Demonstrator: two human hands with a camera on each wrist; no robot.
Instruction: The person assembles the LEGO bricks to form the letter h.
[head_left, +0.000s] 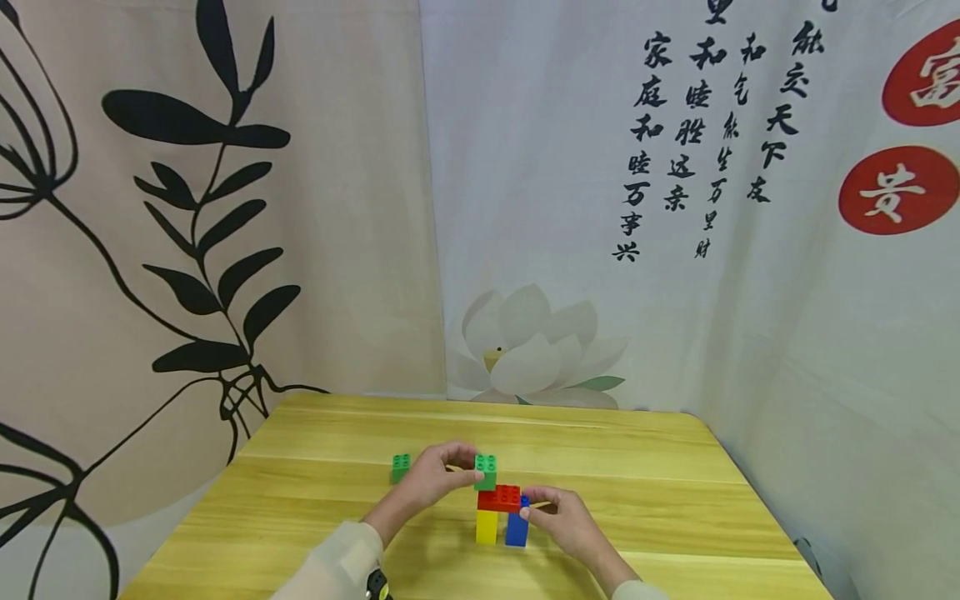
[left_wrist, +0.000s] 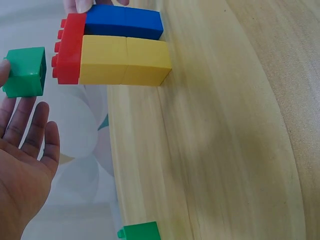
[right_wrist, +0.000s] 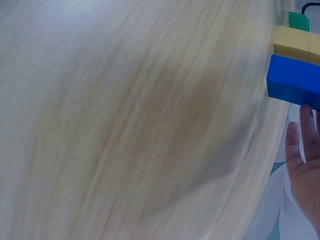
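My left hand (head_left: 437, 478) pinches a green brick (head_left: 485, 472) between thumb and fingers, above the left end of a red brick (head_left: 498, 498). A narrow gap separates green from red in the left wrist view. The red brick lies studs up across two pillars, one of stacked yellow bricks (left_wrist: 125, 60) and one of stacked blue bricks (left_wrist: 122, 22). At the right side, my right hand (head_left: 566, 521) holds the blue pillar near its top, thumb on the near side and fingers behind. Its fingertips (right_wrist: 306, 112) meet the blue bricks in the right wrist view.
Another green brick (head_left: 401, 467) rests on the wooden table (head_left: 315, 467), left of the structure and beyond the left forearm. A printed cloth (head_left: 360, 208) hangs behind the table's far edge. A watch (head_left: 377, 585) sits at the left wrist.
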